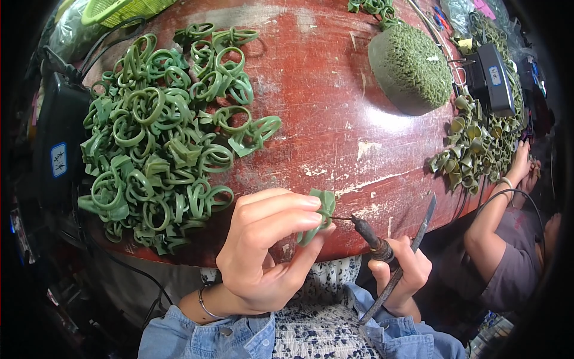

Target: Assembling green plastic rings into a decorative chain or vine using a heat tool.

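My left hand [263, 245] pinches a small green waxy ring piece [324, 203] between thumb and fingertips, just above the table's near edge. Curled round a dark hot-tip wax pen [372, 237], my right hand [406, 272] points its thin wire tip left, at the ring piece; whether tip and piece touch I cannot tell. A long flat metal blade tool [426, 216] also sits in my right hand, slanting up and away to the right. Left of my hands lies a big heap of green rings [146, 107], many with flat tabs.
The red table [311, 119] has worn paint. A green block [412, 75] with a rough top stands far right, near olive-green pieces [472, 140] and a black box [493, 81]. Another black box [58, 125] and cables flank the left; a yellow-green basket [122, 9] is behind. A co-worker's arm [487, 218] reaches in at right.
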Motion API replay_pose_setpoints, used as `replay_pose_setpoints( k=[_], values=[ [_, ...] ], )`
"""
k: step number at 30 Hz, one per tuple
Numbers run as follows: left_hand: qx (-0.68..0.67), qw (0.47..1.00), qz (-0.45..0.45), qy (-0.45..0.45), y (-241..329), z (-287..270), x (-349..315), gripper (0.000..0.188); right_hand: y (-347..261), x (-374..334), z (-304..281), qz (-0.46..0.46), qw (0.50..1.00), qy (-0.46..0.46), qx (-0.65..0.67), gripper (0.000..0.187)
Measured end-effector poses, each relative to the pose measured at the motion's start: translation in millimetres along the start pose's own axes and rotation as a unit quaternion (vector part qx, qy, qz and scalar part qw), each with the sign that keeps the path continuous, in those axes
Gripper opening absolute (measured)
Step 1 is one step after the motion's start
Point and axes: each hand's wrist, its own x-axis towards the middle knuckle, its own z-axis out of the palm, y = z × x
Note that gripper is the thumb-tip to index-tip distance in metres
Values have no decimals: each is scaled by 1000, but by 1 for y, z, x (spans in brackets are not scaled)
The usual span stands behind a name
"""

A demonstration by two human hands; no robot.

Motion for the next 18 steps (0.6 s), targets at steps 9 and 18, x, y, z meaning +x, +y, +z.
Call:
replay_pose_setpoints(
  k=[9,18],
  values=[
    [-7,1000,-9,-11,1,-2,-1,41,-1,2,-1,5,1000,-5,-1,39],
    [-8,1000,-11,-4,0,-2,0,43,0,2,-1,-8,1000,-1,-2,39]
  ],
)
